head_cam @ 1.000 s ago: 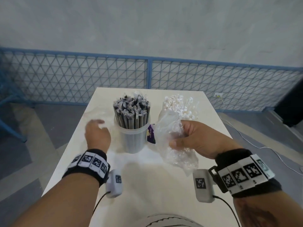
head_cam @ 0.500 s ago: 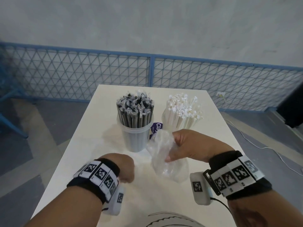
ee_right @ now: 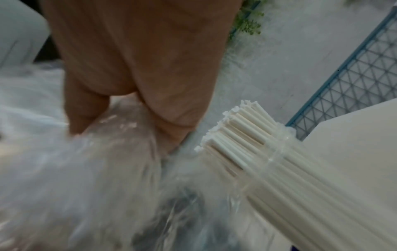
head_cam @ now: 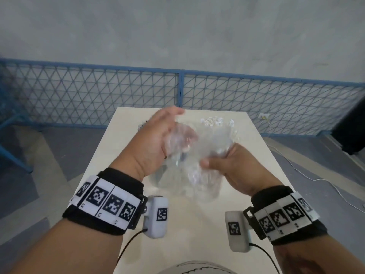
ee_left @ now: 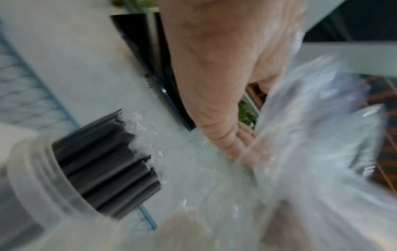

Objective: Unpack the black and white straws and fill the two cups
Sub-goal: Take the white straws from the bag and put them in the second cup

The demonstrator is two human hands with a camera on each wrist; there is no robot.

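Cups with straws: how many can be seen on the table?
2. One cup holds the black straws, seen by the left wrist camera; the other cup holds the white straws, seen by the right wrist camera.

A: Head cam sits high, faces forward and down the table (head_cam: 256, 155) toward its far edge, blue fence (head_cam: 98, 95) behind. Both wrists in shot.

B: Left wrist cam?

A: Very close, looks along the left hand (ee_left: 214, 76), blurred; black straws (ee_left: 103, 161) in their cup (ee_left: 32, 186) at lower left.

B: Right wrist?

A: Close too, along the right hand (ee_right: 139, 59); white straws (ee_right: 247, 144) at right. All three views share the clear plastic bag (head_cam: 197, 155).
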